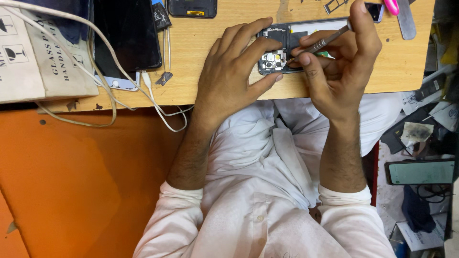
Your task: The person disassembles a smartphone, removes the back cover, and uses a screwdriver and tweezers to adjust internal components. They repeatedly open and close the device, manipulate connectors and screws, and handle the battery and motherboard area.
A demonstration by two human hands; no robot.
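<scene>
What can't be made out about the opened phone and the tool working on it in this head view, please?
- Opened phone: its middle and right part, hidden by both hands.
- Metal tool: its tip among the small parts, too small to tell what it touches.
- Right hand: its grip on the tool's upper end, hidden behind the fingers.
- Left hand: whatever lies under its palm.

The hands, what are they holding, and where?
The right hand pinches a thin metal tool along its shaft. The left hand steadies the opened phone at its end.
</scene>
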